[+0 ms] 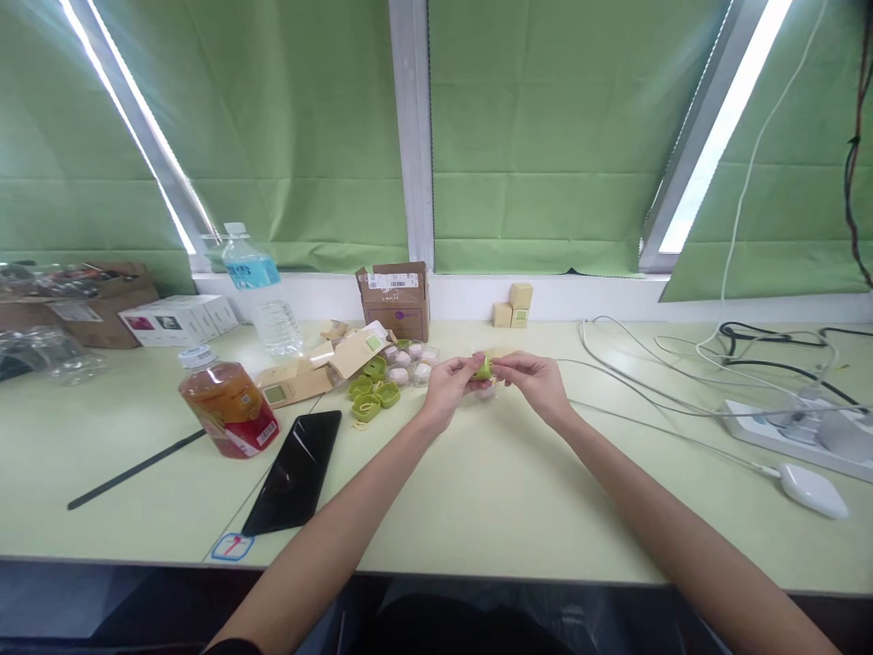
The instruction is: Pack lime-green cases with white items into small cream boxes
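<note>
Forearms (pixel 353 511), left hand (pixel 446 387), right hand (pixel 538 380), green piece (pixel 484 368) pinched between

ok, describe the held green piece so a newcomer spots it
On the table, the left hand and right hand nearly meet. The green piece is between them, right of the green cups; unlike those, it is held.

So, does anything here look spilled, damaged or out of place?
No spill or clear damage shows. Left of the left hand, opened cardboard packaging lies askew beside green cup-shaped pieces, unlike the three small boxes stacked neatly behind. At right, white cables sprawl untidily across the table near the power strip.
</note>
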The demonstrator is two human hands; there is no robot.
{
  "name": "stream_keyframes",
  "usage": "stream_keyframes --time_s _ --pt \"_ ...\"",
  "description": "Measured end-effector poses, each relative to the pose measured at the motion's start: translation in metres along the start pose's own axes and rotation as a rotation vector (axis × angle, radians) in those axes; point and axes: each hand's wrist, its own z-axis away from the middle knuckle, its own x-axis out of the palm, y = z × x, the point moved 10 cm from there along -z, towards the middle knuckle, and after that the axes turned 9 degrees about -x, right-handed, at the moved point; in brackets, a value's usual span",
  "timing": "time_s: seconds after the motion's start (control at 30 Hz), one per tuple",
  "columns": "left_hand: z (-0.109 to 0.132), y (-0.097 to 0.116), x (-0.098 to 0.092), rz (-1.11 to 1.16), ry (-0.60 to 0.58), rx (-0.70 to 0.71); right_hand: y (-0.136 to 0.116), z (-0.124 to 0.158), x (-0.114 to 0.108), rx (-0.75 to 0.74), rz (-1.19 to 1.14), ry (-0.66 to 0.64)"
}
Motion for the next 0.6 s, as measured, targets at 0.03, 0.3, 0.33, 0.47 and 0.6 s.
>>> stream_keyframes --time_s 0.03,0.3,0.33,0.47,0.6 --pt "0.000 0.000 0.000 -0.006 0.001 -0.002 0.001 0.000 0.000 0.001 0.009 -0.001" --pt "-0.004 -0.008 -0.013 0.010 0.098 0.005 0.012 0.006 0.009 -0.049 0.076 -0.044" --pt "-0.004 -0.009 -0.014 0.012 0.102 0.005 0.012 0.006 0.011 -0.059 0.081 -0.055" --pt "-0.004 -0.007 -0.012 0.002 0.083 -0.008 0.006 0.006 0.016 -0.095 0.091 -0.090" --pt "-0.003 0.001 -0.011 0.011 0.089 -0.007 -0.010 0.006 0.020 -0.191 0.148 -0.105"
